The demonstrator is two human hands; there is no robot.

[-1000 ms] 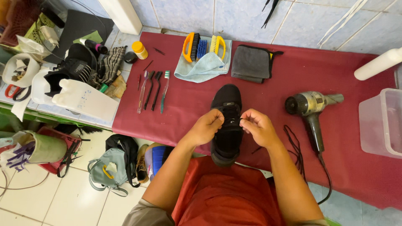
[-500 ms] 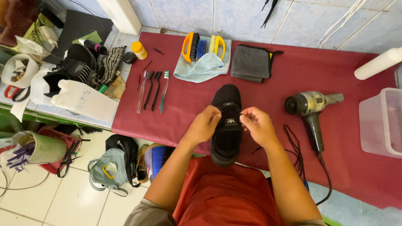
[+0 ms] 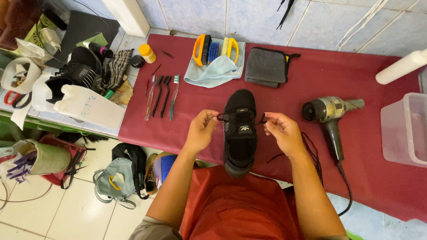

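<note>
A black sneaker (image 3: 240, 133) lies on the dark red table cover (image 3: 195, 115), toe pointing away from me, heel at the front edge. My left hand (image 3: 202, 130) pinches one end of its black lace at the shoe's left side. My right hand (image 3: 281, 131) pinches the other lace end at the right side. The lace runs taut across the top of the shoe between both hands.
A grey hair dryer (image 3: 331, 113) lies right of the shoe, its cord trailing off the edge. Small brushes (image 3: 161, 95), scrub brushes on a blue cloth (image 3: 215, 66), a folded grey cloth (image 3: 267, 66) and a clear plastic tub (image 3: 407, 129) stand around. Bags sit on the floor at left.
Both hands have moved apart from the middle of the shoe to its sides, drawing the lace ends outward.
</note>
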